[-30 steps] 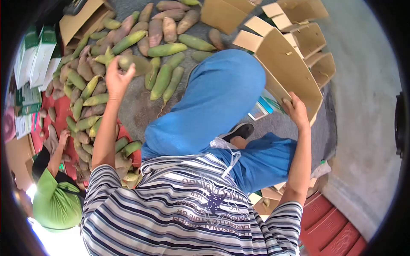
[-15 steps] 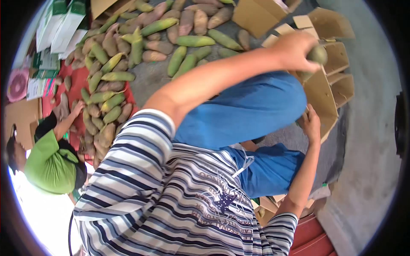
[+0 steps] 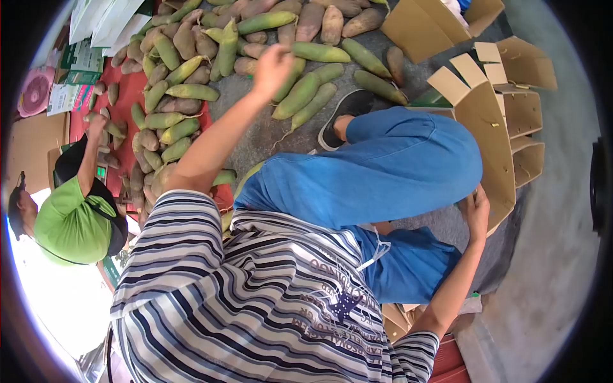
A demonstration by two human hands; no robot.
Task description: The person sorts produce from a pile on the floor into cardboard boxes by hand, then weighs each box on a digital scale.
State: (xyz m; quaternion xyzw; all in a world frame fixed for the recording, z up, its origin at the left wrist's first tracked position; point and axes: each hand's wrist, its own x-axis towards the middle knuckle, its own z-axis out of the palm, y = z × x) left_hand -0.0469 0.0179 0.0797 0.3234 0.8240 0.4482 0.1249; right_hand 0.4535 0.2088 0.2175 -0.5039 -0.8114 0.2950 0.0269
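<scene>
My left hand (image 3: 273, 69) reaches over the pile beside a green radish (image 3: 320, 52). Motion blurs its fingers, and no radish shows clearly in it. Long green radishes (image 3: 297, 96) lie on the dark floor just below and right of that hand. My right hand (image 3: 476, 214) is at the near edge of an open cardboard box (image 3: 491, 140), fingers curled against the cardboard. My bent knee in blue trousers (image 3: 383, 166) hides part of that box and some of its contents.
Thick pinkish-brown roots (image 3: 185, 41) are mixed among the radishes. Another open carton (image 3: 421, 29) stands at the top, and smaller cardboard compartments (image 3: 527, 108) are at right. A person in a green shirt (image 3: 73, 220) works by the red sheet (image 3: 128, 96) at left.
My left hand has swung from above the box, where it held a green radish, left to the pile. The right hand stays by the box. The other person's arm has lifted.
</scene>
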